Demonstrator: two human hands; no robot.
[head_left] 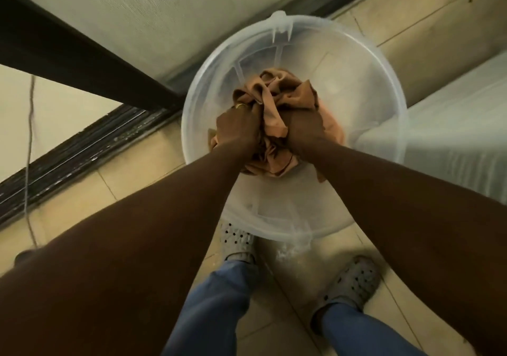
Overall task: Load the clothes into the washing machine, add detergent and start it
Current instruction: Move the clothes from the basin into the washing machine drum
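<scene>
I have both hands down inside a translucent plastic basin [384,103] that stands on the tiled floor [137,169] just ahead of my feet. My left hand [238,130] and right hand [304,130] sit side by side, nearly touching, and both are closed into fists around a crumpled tan-brown garment [285,92]. The fingers of each hand are curled tight into the cloth, mostly buried in its folds, so I see knuckles and the backs of the hands more than fingertips. A ring [241,105] shows on the left hand.

The garment is soft and limp; it bunches and drapes with no shape of its own, and loose ends spill out below my wrists toward the near side of the basin. I judge it light, though I cannot tell from here whether it is wet, which would make it heavier and inclined to drip. A cloth like this is best gathered from the middle of the bundle with both hands, as now, so trailing ends do not drag over the rim.

The basin appears to hold only this bundle of cloth; whether it is one garment or several of the same colour I cannot tell. Its walls are cloudy but bare elsewhere.

No washing machine that I can identify is in view. A pale surface [452,125] lies to the right of the basin, and I cannot say what it is. Loading looks barely begun.
</scene>
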